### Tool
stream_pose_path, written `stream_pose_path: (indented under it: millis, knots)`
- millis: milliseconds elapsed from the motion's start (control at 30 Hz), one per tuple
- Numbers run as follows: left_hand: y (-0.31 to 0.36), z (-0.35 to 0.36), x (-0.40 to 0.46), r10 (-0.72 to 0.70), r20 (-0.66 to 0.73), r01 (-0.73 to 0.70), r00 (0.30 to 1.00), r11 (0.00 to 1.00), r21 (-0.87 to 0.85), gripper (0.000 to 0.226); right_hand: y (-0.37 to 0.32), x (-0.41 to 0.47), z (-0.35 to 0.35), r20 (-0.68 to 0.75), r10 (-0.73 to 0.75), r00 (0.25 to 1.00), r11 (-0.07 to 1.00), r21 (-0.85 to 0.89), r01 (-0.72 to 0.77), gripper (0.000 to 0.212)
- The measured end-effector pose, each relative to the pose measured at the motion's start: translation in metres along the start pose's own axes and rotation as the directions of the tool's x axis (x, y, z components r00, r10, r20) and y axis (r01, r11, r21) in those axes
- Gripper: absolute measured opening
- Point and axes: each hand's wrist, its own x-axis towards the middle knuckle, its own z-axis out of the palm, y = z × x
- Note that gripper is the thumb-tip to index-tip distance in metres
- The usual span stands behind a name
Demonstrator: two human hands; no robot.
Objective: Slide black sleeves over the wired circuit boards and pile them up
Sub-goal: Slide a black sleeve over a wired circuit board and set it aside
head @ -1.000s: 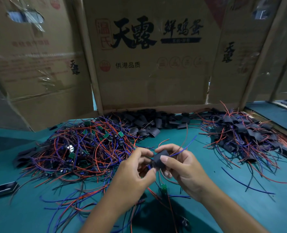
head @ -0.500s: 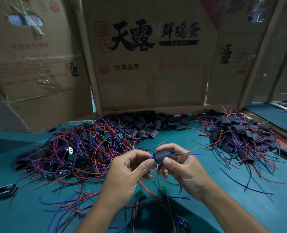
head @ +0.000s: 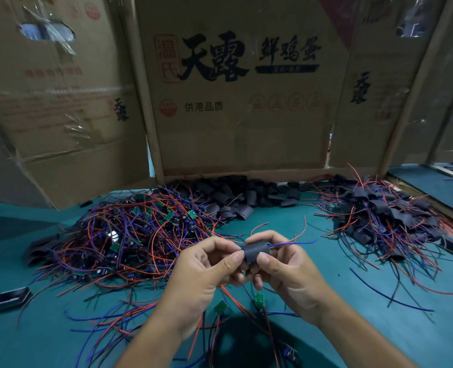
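— What are you holding right now?

— I'm pinching a black sleeve [head: 256,251] between both hands above the teal table [head: 326,301]. My left hand [head: 201,277] is gripping its left end with thumb and fingers, and my right hand [head: 286,269] is gripping its right side. A blue wire [head: 291,244] is sticking out of the sleeve to the right.

— And the rest of the parts?

— The tangle of bare wired circuit boards [head: 140,235] is lying on my left, the loose empty sleeves [head: 241,195] are sitting against the cardboard box [head: 241,102], and the pile of sleeved boards [head: 387,216] is lying on my right.
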Motion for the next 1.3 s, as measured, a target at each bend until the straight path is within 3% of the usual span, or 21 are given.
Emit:
stream_pose_path:
  millis: [167,267,400,567,767,967,1133,1300]
  knots:
    - [-0.004,-0.002,0.001,-0.162,0.015,0.162,0.987,0.981,-0.106,0.038,0.001,0.0,0.002,0.0,0.034,0.999,0.998,-0.044,-0.034,0.046]
    - [-0.007,-0.002,0.001,-0.193,0.026,0.195,0.981,0.973,-0.122,0.039,0.0,0.0,0.002,-0.016,0.054,0.998,0.997,-0.046,-0.055,0.043]
    - [-0.009,-0.001,0.001,-0.167,0.027,0.17,0.986,0.976,-0.139,0.041,0.001,0.0,0.009,-0.063,0.048,0.997,0.999,-0.01,-0.049,0.023]
    - [-0.01,0.001,0.003,-0.077,-0.063,0.069,0.995,0.99,-0.122,0.04,0.001,0.002,0.024,-0.205,0.114,0.972,0.992,0.085,-0.098,0.037]
    - [-0.016,0.0,0.005,0.062,-0.14,-0.046,0.988,0.992,0.116,0.029,0.002,-0.002,0.03,-0.273,0.215,0.938,0.976,0.07,-0.204,0.015]
    - [-0.023,-0.006,0.009,0.106,-0.086,-0.08,0.991,0.962,0.263,0.021,0.002,0.0,0.027,-0.269,0.26,0.927,0.965,0.031,-0.262,0.007]
    - [-0.019,-0.019,0.009,0.183,0.023,-0.168,0.983,0.833,0.528,0.014,-0.021,0.003,0.004,-0.228,0.28,0.933,0.929,-0.182,-0.323,0.006]
    - [-0.025,-0.038,0.014,0.312,-0.005,-0.19,0.95,0.591,0.784,0.01,-0.057,0.009,-0.043,-0.398,0.184,0.899,0.909,-0.278,-0.309,0.008]
